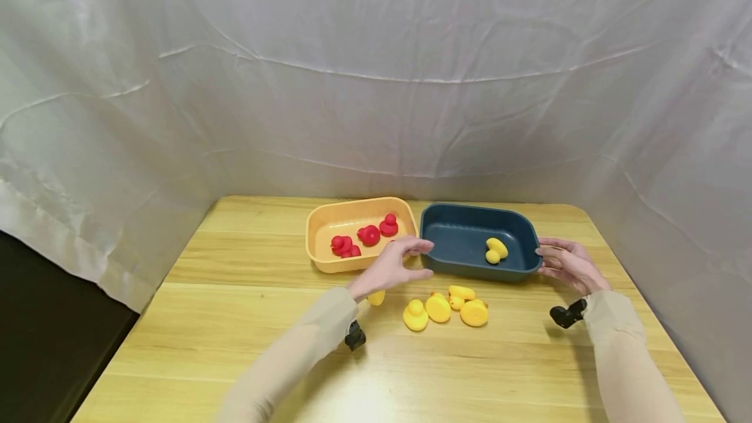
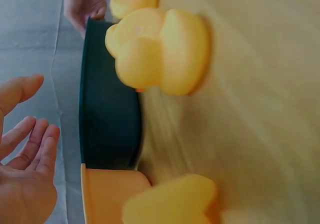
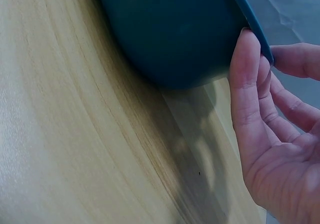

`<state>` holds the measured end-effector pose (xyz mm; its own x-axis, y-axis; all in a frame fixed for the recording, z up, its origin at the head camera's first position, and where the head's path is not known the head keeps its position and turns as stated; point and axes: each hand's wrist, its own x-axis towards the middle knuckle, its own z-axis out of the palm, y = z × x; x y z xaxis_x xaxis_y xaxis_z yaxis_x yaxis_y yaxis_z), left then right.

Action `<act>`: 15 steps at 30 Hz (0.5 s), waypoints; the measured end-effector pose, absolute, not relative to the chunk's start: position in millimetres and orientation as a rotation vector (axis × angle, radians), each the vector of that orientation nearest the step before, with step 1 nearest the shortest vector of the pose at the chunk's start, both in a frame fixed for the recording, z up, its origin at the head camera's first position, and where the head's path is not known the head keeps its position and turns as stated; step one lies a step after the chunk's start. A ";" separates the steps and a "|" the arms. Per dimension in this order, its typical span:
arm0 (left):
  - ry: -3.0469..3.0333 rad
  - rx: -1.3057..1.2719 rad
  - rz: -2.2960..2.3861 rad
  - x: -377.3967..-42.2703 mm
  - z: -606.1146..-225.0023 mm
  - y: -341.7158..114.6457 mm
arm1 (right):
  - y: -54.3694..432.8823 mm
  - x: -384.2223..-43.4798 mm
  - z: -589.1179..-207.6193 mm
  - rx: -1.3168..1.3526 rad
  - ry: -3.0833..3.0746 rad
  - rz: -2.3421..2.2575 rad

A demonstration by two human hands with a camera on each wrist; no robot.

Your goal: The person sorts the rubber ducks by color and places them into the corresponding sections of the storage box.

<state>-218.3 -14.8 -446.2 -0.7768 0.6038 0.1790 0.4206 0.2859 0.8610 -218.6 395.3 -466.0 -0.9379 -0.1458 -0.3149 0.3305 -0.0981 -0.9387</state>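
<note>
item: wooden table (image 1: 223, 331), standing before a pale hanging sheet (image 1: 411, 116).

item: orange bin (image 1: 352, 209), left of centre towards the far edge; inside it, at least four red ducks (image 1: 369, 235), some leaning together; its near right corner is hidden by a hand.

item: single yellow duck (image 1: 376, 297), on the table in front of the orange bin, partly covered by the left wrist.

item: left hand (image 1: 395, 265), fingers and thumb spread well apart, grasping nothing; reaches over the orange bin's near right corner towards the left end of the blue bin. the left wrist view shows it raised clear of the rim.

item: row of four yellow ducks (image 1: 438, 308), on the table just in front of the blue bin, close together; the leftmost upright, the others apparently tipped.

item: blue bin (image 1: 455, 230), beside the orange bin, rims meeting or nearly so. long axis runs left to right, between the two hands: rightward of the left, leftward of the right. the right is the nearer, being in contact.

item: yellow duck inside the blue bin (image 1: 496, 250), lying right of its middle.

item: right hand (image 1: 568, 263), pinching the blue bin's right-end rim between thumb and fingers.
</note>
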 end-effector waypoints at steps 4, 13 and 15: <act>2.410 1.024 1.388 -206.8 -451.6 -25.3 | 394.9 -218.0 -465.8 0.219 1.867 -2.096; 2.419 1.079 1.236 -192.8 -463.3 -36.4 | 394.1 -218.4 -464.6 0.222 1.830 -2.121; 2.398 1.077 1.221 -191.6 -465.0 -36.5 | 393.9 -218.2 -464.3 0.222 1.830 -2.123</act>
<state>-191.6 -36.5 -465.0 -0.6983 0.7073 0.1096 0.5046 0.3779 0.7762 -218.2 393.9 -464.3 -0.9337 -0.1451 -0.3272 0.3451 -0.1215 -0.9307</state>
